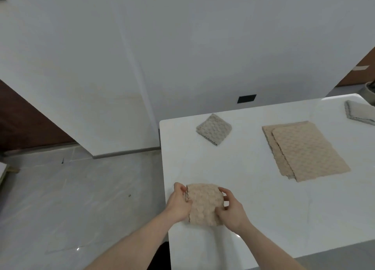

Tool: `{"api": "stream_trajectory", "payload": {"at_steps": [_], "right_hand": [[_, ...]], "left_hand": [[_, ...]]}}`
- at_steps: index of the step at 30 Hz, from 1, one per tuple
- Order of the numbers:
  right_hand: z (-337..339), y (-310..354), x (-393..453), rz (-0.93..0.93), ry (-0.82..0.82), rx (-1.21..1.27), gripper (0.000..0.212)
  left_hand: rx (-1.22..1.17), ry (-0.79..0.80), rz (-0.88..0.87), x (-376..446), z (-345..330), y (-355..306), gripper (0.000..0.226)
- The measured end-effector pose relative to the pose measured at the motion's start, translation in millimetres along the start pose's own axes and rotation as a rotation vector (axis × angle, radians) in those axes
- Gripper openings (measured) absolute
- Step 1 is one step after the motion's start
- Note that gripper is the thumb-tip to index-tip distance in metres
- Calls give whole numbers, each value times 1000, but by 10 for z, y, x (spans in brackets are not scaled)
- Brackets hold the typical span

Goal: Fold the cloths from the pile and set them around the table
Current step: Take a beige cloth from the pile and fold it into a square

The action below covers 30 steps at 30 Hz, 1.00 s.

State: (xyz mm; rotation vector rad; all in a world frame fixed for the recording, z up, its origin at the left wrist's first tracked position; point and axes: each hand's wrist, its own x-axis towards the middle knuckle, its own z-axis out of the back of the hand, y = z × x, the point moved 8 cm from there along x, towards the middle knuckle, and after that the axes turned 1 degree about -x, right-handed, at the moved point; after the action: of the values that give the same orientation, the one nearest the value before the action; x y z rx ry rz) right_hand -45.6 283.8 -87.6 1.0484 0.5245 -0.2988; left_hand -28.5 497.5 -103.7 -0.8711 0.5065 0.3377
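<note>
A folded beige waffle-textured cloth (204, 203) rests near the front left corner of the white table (233, 162). My left hand (178, 203) grips its left edge and my right hand (232, 211) grips its right edge. A pile of flat beige cloths (306, 150) lies right of the table's middle. A folded grey cloth (214, 128) sits at the far left corner. Another folded grey cloth (360, 111) lies at the far right, cut off by the frame.
The table's left edge (163, 168) drops to a pale tiled floor (81, 198). A white wall (162, 56) with a black socket (246, 98) stands behind the table. A round grey object (368, 91) sits on the floor past the far right corner.
</note>
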Motion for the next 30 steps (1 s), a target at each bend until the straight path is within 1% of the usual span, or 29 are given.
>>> {"api": "stream_trajectory", "payload": {"at_steps": [3,6,12,15,20,23,24,25,26,27,28,29,30], "right_hand": [[-110,80,78,19,36,-55,61],[-218,162,241,37,50,-106,66],[-426,289,544,43,32,-166,70],[-542,345,688,26,23,-198,70],[-723,388,941,8,7,-190,75],[-799,403,1020,42,12,-288,78],[-804,408,1026,62,2,-340,80],[-806,414,1025,80,-11,-394,82],[-813,414,1018,97,-25,-442,83],[-835,415,1006,120,-30,-485,83],[-876,412,997,151,-27,-534,82],[-929,404,992,185,-15,-590,80],[-988,389,992,212,3,-642,79]], "left_hand": [[-6,-7,26,76,100,68,32],[2,6,29,211,192,122,31],[16,42,23,539,288,252,30],[3,84,4,683,330,314,34],[-29,168,-45,861,377,369,50],[-16,208,-33,917,393,483,61],[8,203,-12,909,427,511,69],[88,170,-16,893,483,520,76],[229,108,-69,882,548,502,80],[383,57,-179,854,576,437,81],[500,42,-310,801,557,343,82],[579,60,-424,758,496,272,83],[649,100,-498,727,414,231,84]]}}
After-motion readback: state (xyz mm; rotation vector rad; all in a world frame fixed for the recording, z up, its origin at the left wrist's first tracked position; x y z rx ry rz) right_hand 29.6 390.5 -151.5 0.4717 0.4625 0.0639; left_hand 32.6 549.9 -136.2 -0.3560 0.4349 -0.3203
